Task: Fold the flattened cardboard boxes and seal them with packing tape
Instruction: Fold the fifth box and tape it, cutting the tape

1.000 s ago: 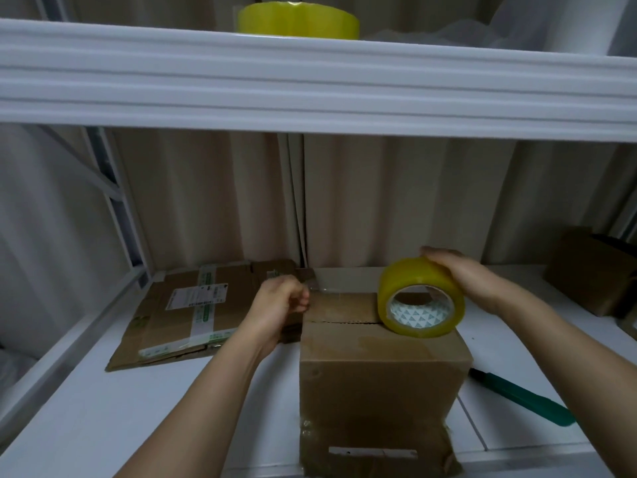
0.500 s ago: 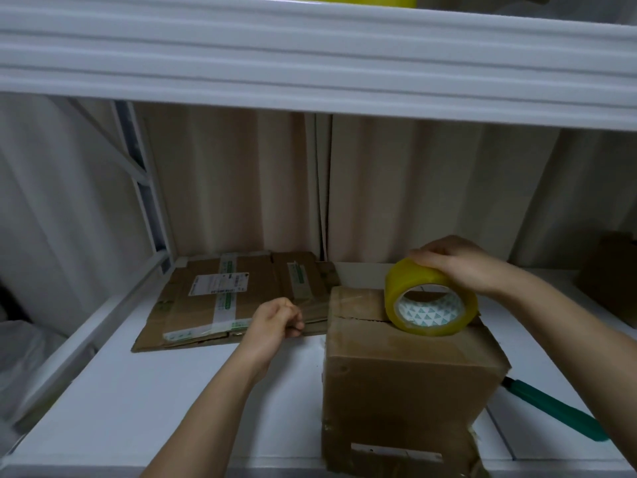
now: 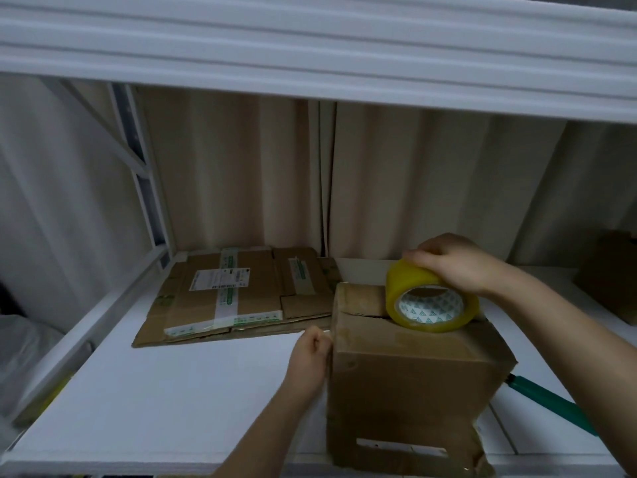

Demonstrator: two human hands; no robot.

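A folded brown cardboard box (image 3: 410, 381) stands on the white shelf (image 3: 179, 401), its top flaps closed. On its top sits a yellow roll of packing tape (image 3: 431, 298), and my right hand (image 3: 455, 262) grips the roll from above. My left hand (image 3: 310, 353) is at the box's upper left edge with curled fingers that seem to pinch the clear tape end against the side. Flattened cardboard boxes (image 3: 238, 294) with labels and green-printed tape lie at the back left.
A green-handled tool (image 3: 551, 405) lies on the shelf right of the box. Another brown box (image 3: 610, 274) stands at the far right. An upper white shelf beam (image 3: 310, 56) crosses overhead. A beige curtain hangs behind.
My left hand has come down from the box's top left corner to its left side edge. My right hand keeps the roll on the box top. The camera has tilted down and left.
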